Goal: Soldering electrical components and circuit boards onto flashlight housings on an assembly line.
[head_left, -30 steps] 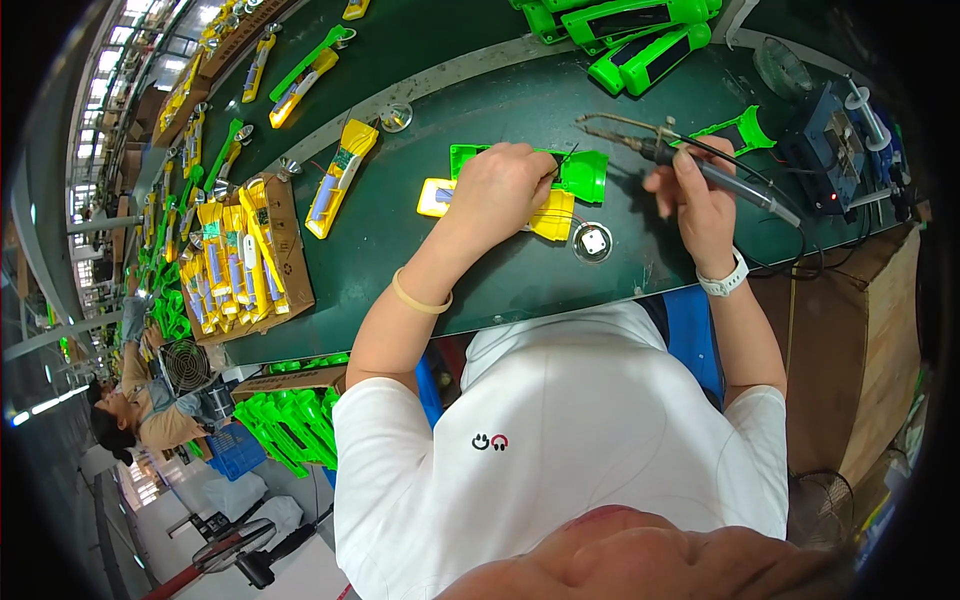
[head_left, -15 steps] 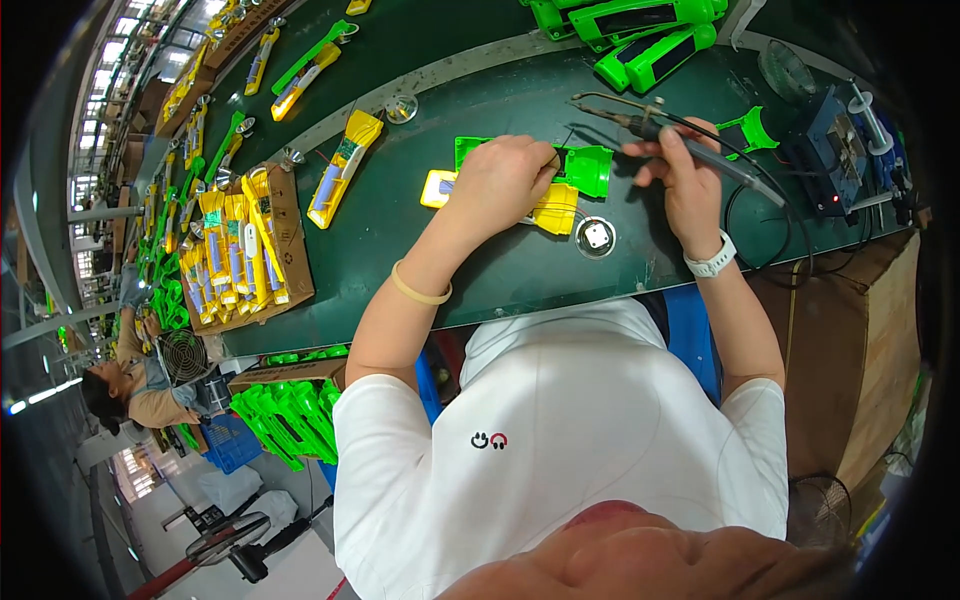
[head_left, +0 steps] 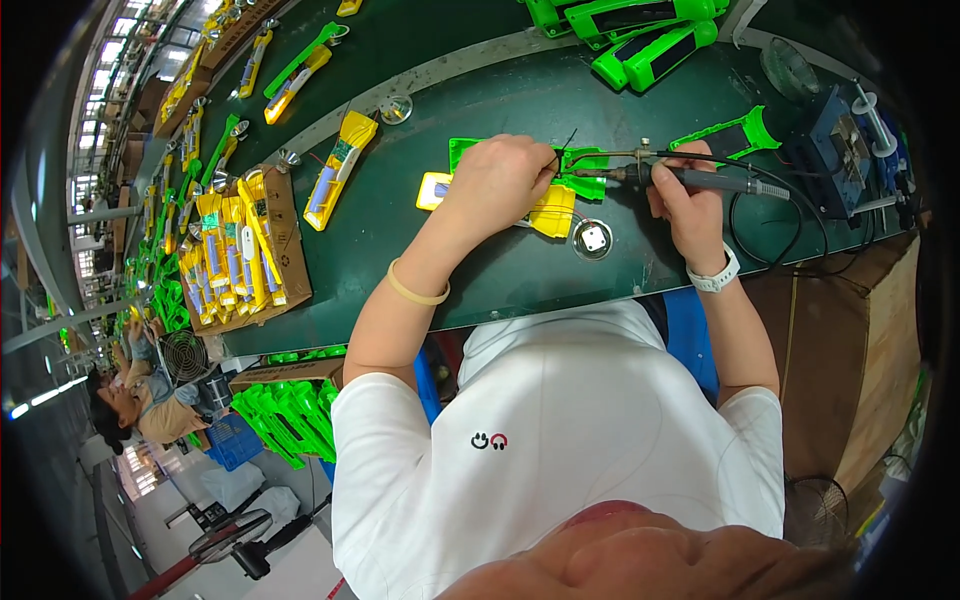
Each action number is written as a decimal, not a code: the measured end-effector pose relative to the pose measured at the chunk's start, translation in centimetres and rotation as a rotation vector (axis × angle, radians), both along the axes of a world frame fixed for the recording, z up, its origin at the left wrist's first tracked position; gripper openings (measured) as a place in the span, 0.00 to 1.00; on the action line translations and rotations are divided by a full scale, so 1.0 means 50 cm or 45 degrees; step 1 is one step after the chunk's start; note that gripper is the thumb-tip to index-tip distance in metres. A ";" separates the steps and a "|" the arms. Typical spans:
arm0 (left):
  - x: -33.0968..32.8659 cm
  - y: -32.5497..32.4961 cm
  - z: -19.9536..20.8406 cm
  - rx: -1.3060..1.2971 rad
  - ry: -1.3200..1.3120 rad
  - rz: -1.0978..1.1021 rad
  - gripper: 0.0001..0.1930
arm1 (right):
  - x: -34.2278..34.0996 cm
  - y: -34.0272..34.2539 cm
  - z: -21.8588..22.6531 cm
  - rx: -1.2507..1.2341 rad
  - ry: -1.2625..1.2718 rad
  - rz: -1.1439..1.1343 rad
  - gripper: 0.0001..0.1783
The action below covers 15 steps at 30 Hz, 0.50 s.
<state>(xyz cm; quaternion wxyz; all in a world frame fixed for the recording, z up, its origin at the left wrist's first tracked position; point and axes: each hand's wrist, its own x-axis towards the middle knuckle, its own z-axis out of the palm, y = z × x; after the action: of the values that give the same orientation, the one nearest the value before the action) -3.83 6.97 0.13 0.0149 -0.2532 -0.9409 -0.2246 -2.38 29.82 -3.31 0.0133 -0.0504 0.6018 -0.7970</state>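
My left hand [head_left: 500, 180] rests over a green plastic housing [head_left: 592, 187], its thumb and fingertips pinched on a thin dark wire that sticks up past them. Part of the housing is hidden beneath that hand. In my right hand [head_left: 690, 205] is a soldering iron [head_left: 725, 181], held level with its tip pointing left, at the housing near my left fingertips. Whether the tip touches anything cannot be made out. A yellow casing [head_left: 552, 214] lies under my left hand, on the near side of the green housing. Close by sits a round reflector with a white square [head_left: 593, 238].
At left a cardboard box [head_left: 290, 235] holds several yellow casings; another yellow casing [head_left: 335, 180] lies beside it. An open green frame [head_left: 735, 135] and a blue soldering machine [head_left: 835, 155] stand at right, with a looping black cable. Green housings [head_left: 660, 55] are piled at the back. A co-worker sits far left.
My right hand has brought the soldering iron down and left, from a raised tilt to level at the green housing. My left hand stays in place. The green frame at right has shifted slightly.
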 end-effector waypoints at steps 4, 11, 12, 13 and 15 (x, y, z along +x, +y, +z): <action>0.000 0.004 0.000 -0.044 0.007 0.012 0.04 | -0.003 -0.003 -0.003 0.054 0.021 0.061 0.12; -0.003 0.007 0.001 -0.024 0.022 0.016 0.04 | 0.000 -0.006 -0.007 0.113 0.131 -0.048 0.12; -0.002 0.006 0.001 -0.020 0.022 0.024 0.05 | 0.002 0.000 -0.009 0.054 0.151 -0.063 0.13; -0.002 0.005 0.002 -0.018 0.026 0.028 0.05 | 0.004 0.006 -0.007 -0.009 0.161 -0.111 0.12; -0.003 0.005 0.001 -0.017 0.036 0.017 0.05 | 0.002 0.019 -0.006 -0.110 0.128 -0.198 0.10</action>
<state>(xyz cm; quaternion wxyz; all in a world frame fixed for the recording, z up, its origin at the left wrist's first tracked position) -3.96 7.21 0.17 0.0278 -0.2501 -0.9437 -0.2146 -2.27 30.78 -3.62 -0.0811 -0.0438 0.5688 -0.8173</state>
